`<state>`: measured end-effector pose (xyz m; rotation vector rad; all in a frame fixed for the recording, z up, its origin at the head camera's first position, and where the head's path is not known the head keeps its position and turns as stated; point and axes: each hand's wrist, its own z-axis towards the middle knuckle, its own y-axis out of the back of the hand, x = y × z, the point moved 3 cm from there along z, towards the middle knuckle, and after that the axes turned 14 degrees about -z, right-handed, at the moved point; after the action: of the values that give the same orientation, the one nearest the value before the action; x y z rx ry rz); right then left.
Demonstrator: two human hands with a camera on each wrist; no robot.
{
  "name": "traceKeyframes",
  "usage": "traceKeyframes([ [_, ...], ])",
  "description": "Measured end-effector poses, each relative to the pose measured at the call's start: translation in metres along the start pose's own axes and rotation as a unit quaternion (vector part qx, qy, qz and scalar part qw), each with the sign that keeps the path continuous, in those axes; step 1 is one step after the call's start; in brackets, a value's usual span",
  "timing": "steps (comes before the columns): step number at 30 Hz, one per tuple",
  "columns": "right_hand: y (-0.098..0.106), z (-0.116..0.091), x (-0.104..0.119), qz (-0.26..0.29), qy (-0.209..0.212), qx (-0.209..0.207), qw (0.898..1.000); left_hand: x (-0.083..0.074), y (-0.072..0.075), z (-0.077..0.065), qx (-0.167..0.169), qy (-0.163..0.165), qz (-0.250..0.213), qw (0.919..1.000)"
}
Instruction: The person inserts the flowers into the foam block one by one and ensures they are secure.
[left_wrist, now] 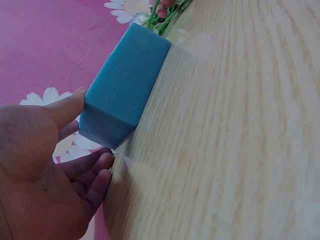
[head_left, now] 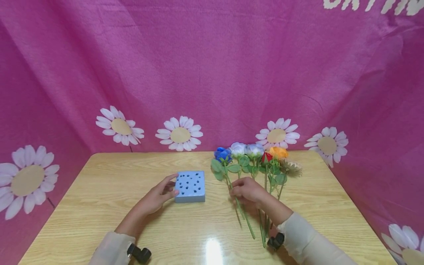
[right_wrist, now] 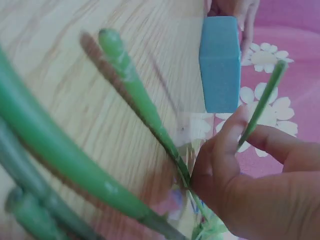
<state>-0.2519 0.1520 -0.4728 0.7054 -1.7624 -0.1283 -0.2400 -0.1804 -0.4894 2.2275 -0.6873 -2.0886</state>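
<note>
- I have the blue flower (head_left: pixel 223 155) right of the table's middle, its head toward the back edge; the right hand's (head_left: pixel 247 189) thumb and forefinger pinch its stem (head_left: pixel 245 217), the lower end raised off the wood.
- Left of it, the blue block (head_left: pixel 190 186) sits flat on the table, its top pierced with small dark holes.
- My left hand (head_left: pixel 159 195) holds the block's left side between spread thumb and forefinger; the other fingers lie loosely bent.
- Just right of the blue flower lie two pale flowers (head_left: pixel 246 149), a red flower (head_left: pixel 266 158), an orange flower (head_left: pixel 279 152) and a beige flower (head_left: pixel 291 168), stems toward me.
- The table (head_left: pixel 99 191) is light wood grain, with a bright glare (head_left: pixel 213 252) at the near side.
- Pink cloth (head_left: pixel 212 73) hangs behind and on both sides, printed with white daisies (head_left: pixel 180 135); white lettering (head_left: pixel 372 5) is cut off at the top.
- The right forearm (head_left: pixel 276 209) covers part of the stems. I can't make out how deep the holes go, and the right hand's outer fingers are hard to read.
</note>
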Motion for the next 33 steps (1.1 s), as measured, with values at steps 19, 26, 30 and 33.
traceKeyframes([
  [19,-0.008,-0.003,-0.006,0.228,-0.006,0.188,0.955,0.0,0.0,-0.002,0.004,0.006,-0.005,1.0],
  [26,-0.012,-0.003,-0.007,0.23,0.005,0.181,0.956,0.001,0.001,0.001,0.0,0.005,0.0,1.0],
  [30,-0.013,-0.004,-0.007,0.223,0.012,0.176,0.959,0.002,0.001,0.001,-0.003,0.007,0.005,1.0],
  [33,-0.015,-0.004,-0.007,0.217,0.017,0.173,0.961,0.002,0.001,0.001,-0.007,0.01,0.007,0.9999],
])
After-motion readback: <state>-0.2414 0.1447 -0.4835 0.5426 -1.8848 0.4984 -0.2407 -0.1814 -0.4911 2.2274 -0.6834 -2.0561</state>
